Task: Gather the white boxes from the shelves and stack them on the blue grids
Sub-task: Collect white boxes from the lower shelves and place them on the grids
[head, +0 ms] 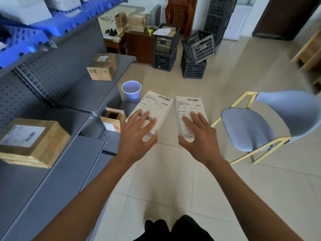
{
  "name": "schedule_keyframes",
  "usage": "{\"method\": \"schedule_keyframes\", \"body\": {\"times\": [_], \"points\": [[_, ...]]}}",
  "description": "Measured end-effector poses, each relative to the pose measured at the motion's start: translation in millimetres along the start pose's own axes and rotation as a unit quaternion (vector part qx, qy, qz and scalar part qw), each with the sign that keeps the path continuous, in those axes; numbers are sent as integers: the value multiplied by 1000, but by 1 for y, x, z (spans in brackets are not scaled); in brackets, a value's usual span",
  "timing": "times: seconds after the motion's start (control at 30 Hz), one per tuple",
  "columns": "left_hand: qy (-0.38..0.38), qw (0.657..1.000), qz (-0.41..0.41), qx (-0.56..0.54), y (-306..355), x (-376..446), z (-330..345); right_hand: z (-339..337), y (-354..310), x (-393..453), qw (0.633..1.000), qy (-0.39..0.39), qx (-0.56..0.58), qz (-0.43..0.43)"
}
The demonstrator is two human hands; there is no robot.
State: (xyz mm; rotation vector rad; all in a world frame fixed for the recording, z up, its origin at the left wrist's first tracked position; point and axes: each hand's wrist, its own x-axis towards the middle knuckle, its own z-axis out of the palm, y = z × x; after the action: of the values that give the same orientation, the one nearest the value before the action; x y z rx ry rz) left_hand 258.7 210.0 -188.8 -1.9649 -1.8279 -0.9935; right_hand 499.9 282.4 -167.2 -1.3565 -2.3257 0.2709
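Note:
I hold two long white boxes with barcode labels out in front of me, above the tiled floor. My left hand point(136, 134) grips the left white box point(154, 106) from above, fingers spread over its label. My right hand point(198, 134) grips the right white box point(188, 105) the same way. The blue grids point(52, 23) lie on the top shelf at the upper left, with more white boxes point(26, 9) resting on them.
Grey metal shelves point(52, 171) run along my left, bearing brown cardboard boxes point(33, 141). A blue bucket point(131, 91) and an open carton point(112, 121) stand on the floor ahead. A blue chair point(257, 126) is at my right. Black crates point(196, 54) are stacked farther back.

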Motion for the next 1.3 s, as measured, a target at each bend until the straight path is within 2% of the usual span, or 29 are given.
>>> {"method": "schedule_keyframes", "body": {"times": [0.3,0.5,0.97,1.3], "points": [[0,999,32,4,-53,87,63,38,46,128,1000,4,29,-10],[-10,999,-3,35,-81,179,113,46,78,234,999,-25,32,-36],[60,995,-51,68,-173,325,178,59,105,448,995,-38,13,-90],[143,986,-35,74,-278,437,211,83,78,614,994,-2,20,-109]]}}
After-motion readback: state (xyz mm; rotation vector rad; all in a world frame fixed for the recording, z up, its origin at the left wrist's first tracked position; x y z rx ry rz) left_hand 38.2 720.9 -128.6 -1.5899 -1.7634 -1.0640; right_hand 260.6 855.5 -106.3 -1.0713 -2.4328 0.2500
